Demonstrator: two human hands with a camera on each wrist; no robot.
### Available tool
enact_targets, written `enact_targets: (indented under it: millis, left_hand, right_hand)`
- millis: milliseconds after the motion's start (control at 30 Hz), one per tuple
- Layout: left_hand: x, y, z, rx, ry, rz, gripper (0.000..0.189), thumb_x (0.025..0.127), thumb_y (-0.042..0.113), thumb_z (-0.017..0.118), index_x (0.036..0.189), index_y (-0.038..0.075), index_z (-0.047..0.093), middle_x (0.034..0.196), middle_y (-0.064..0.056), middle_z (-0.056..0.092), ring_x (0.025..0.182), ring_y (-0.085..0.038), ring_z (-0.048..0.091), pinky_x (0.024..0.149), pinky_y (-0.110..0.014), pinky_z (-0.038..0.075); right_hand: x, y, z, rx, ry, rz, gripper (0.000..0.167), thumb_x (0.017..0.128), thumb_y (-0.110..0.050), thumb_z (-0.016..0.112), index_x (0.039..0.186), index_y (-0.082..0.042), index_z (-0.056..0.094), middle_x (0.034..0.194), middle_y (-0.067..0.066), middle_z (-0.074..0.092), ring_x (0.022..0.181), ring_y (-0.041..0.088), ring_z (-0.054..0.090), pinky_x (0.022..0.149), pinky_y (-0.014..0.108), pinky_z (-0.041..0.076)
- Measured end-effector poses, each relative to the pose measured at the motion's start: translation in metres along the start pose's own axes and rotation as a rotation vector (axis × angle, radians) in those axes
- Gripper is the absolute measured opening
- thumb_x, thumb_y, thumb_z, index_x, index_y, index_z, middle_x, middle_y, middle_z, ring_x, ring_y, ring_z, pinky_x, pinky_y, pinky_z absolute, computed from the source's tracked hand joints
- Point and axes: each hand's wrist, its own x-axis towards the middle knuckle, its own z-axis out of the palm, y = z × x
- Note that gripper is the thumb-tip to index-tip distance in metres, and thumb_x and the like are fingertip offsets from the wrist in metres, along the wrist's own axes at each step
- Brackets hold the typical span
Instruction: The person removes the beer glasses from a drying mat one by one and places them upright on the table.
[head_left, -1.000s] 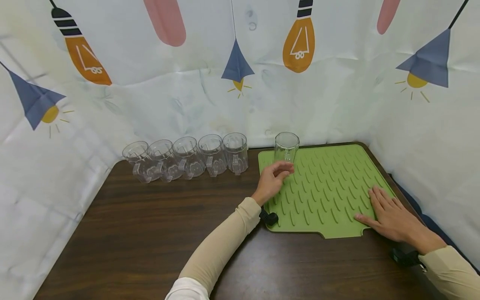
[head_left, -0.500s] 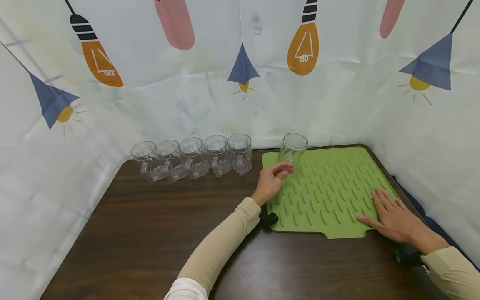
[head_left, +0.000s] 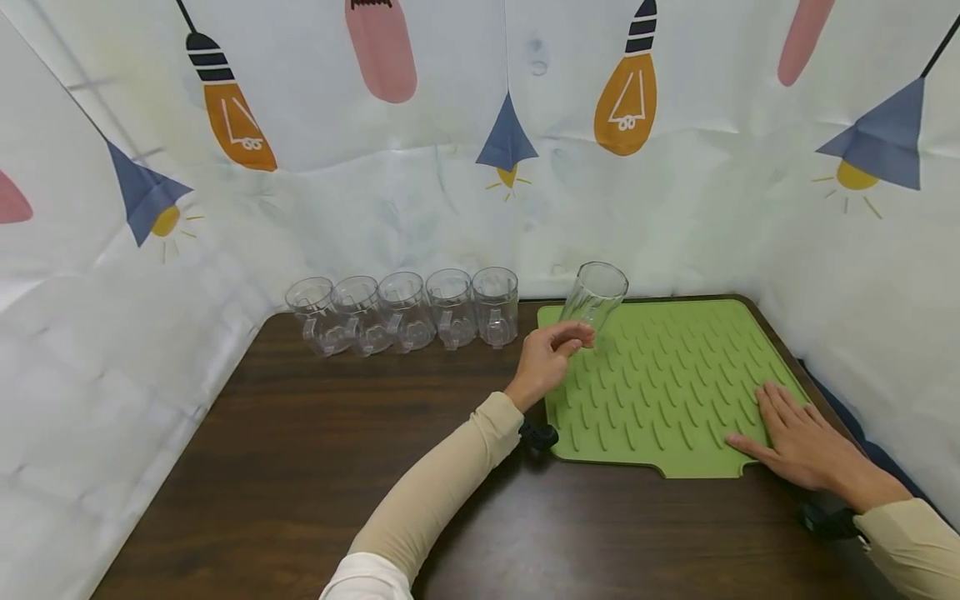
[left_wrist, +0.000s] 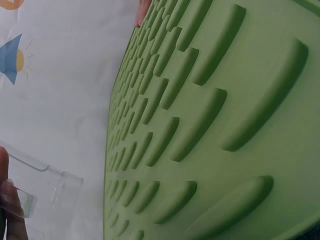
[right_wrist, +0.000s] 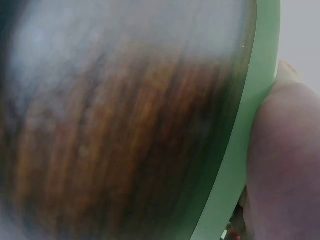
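In the head view my left hand grips a clear mug by its handle side, over the far left part of a green ridged mat. The mug leans, its open rim up and to the right. Fingers pinch its handle at the lower left of the left wrist view, where a gap shows between the mug and the mat. My right hand rests flat on the mat's near right corner, fingers straight. Only a blurred part of that hand fills the right wrist view's edge.
Several clear mugs stand in a row at the back of the dark wooden table, left of the mat, handles toward me. A white curtain with printed lamps hangs behind and at both sides.
The mug in my left hand has gone from upright to tilted, its rim swinging right. The head view has shifted, so the row of mugs and mat appear further right. My right hand stays on the mat.
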Motion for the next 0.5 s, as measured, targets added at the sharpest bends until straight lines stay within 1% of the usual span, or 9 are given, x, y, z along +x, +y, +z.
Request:
enact_targets:
  millis: [167, 333, 500]
  left_hand:
    - [-0.004, 0.008, -0.004, 0.028, -0.004, 0.010, 0.028, 0.103, 0.001, 0.058, 0.127, 0.005, 0.071, 0.120, -0.016, 0.076, 0.108, -0.030, 0.075, 0.097, -0.030, 0.062]
    - [-0.007, 0.015, -0.006, 0.081, -0.005, 0.031, 0.027, 0.103, 0.000, 0.058, 0.125, 0.006, 0.072, 0.117, -0.016, 0.077, 0.105, -0.029, 0.075, 0.095, -0.027, 0.062]
    - [-0.011, 0.022, -0.008, 0.124, -0.011, 0.055, 0.029, 0.103, -0.001, 0.057, 0.127, 0.004, 0.072, 0.118, -0.016, 0.077, 0.105, -0.030, 0.075, 0.097, -0.037, 0.063]
  right_hand:
    - [0.000, 0.001, 0.001, 0.004, -0.006, -0.005, 0.106, 0.103, -0.060, 0.050, 0.159, 0.014, -0.001, 0.164, 0.045, -0.002, 0.153, 0.062, -0.004, 0.117, 0.082, 0.003]
    - [0.000, 0.002, 0.000, -0.004, -0.002, -0.011, 0.106, 0.104, -0.060, 0.050, 0.159, 0.015, -0.001, 0.163, 0.045, -0.003, 0.152, 0.062, -0.004, 0.116, 0.083, 0.003]
    - [0.000, 0.000, -0.001, -0.015, -0.001, -0.012, 0.106, 0.104, -0.060, 0.050, 0.159, 0.015, 0.000, 0.163, 0.045, -0.002, 0.153, 0.061, -0.004, 0.114, 0.083, 0.007]
